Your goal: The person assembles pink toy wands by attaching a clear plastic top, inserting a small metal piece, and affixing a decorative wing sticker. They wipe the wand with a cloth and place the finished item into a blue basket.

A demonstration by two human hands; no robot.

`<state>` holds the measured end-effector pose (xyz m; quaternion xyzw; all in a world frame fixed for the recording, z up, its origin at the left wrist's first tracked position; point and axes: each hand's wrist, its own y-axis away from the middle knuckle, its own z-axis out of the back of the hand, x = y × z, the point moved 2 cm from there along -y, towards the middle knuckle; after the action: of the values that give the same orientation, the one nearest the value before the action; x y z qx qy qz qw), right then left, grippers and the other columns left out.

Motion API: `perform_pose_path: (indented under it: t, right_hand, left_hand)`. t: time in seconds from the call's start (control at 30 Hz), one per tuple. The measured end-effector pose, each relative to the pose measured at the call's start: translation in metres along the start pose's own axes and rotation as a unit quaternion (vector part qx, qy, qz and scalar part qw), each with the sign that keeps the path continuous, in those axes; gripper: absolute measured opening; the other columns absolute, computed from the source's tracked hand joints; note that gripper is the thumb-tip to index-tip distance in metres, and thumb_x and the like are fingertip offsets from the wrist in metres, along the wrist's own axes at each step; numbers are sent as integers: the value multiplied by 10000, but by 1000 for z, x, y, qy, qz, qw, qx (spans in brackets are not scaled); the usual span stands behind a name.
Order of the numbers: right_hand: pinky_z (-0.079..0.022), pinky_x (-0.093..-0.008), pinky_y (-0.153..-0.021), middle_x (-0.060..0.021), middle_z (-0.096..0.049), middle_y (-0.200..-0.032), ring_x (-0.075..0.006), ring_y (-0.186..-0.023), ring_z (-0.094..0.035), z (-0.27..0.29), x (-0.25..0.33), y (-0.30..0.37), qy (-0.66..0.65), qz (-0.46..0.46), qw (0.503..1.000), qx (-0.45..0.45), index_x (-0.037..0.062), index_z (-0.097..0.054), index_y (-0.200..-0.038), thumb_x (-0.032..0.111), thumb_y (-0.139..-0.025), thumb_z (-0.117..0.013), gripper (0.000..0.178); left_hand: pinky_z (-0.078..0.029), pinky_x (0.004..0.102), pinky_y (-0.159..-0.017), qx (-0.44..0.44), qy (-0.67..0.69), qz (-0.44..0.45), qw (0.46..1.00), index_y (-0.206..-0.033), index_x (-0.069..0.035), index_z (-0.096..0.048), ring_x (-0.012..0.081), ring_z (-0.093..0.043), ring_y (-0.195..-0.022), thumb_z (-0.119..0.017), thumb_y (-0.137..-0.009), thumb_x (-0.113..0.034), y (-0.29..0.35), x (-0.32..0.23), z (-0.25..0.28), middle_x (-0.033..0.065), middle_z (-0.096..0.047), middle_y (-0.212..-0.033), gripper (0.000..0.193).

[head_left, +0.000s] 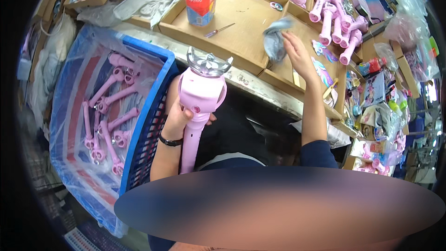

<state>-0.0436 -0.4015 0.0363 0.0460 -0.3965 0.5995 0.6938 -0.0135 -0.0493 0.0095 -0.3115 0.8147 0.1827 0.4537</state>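
Note:
My left hand [177,120] is wrapped round a pink toy wand [202,94], just below its wide head. The wand stands nearly upright, with a silver crown on top and a small dark pink gem on its front. Over the cardboard trays on the bench, my right hand [299,56] has its fingers stretched out. Right beside those fingertips is a grey cloth [275,42], partly smeared by motion. My right thumb is hidden, and whether it touches the cloth is unclear.
A blue basket [147,49] lined with plastic holds several pink wand parts at left. On the bench stand a red-and-blue plastic container [200,0] and a screwdriver [219,30]. Pink wand handles [329,21] pile up at the far right, near colourful stickers [323,72].

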Motion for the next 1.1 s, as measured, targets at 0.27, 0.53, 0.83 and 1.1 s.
perform_pose_path:
  t: [0.27, 0.53, 0.83, 1.1]
  right_hand:
    - [-477, -356, -671, -138, -649, -810, -282, -749, -629, 29, -32, 63, 235, -273, 922, 142, 3, -599, -971, 248, -770, -636, 319]
    - [-420, -271, -593, -72, -523, -796, -147, -651, -521, 28, -25, 71, -100, -244, 948, -176, -18, -539, -1028, 85, -879, -547, 181]
    - [-431, -250, -501, -89, -588, -763, -162, -573, -563, -2, 67, 62, -191, -73, 977, -53, 10, -607, -866, 20, -786, -651, 92]
    - [-404, -252, -428, -72, -577, -690, -148, -482, -538, -15, 76, 52, -174, -65, 981, -60, 21, -617, -783, 29, -745, -688, 82]
  left_hand:
    - [-536, 285, -587, 5, -57, -76, 996, -1066, 96, -517, 210, -644, -676, -601, -653, -718, -48, 4, -20, 177, -631, -813, 916]
    - [-551, 281, -622, -26, 1, 3, 1000, -1382, -74, -203, 180, -628, -790, -743, -681, -519, -81, 53, -33, 124, -538, -1085, 990]
    - [-501, 321, -825, -54, 5, 87, 995, -1376, -34, -216, 193, -536, -1067, -837, -557, -423, -80, 74, -27, 85, -467, -1237, 1099]
    - [-455, 331, -914, -61, 5, 92, 994, -1374, -29, -226, 192, -502, -1127, -837, -539, -427, -78, 78, -21, 73, -459, -1260, 1108]
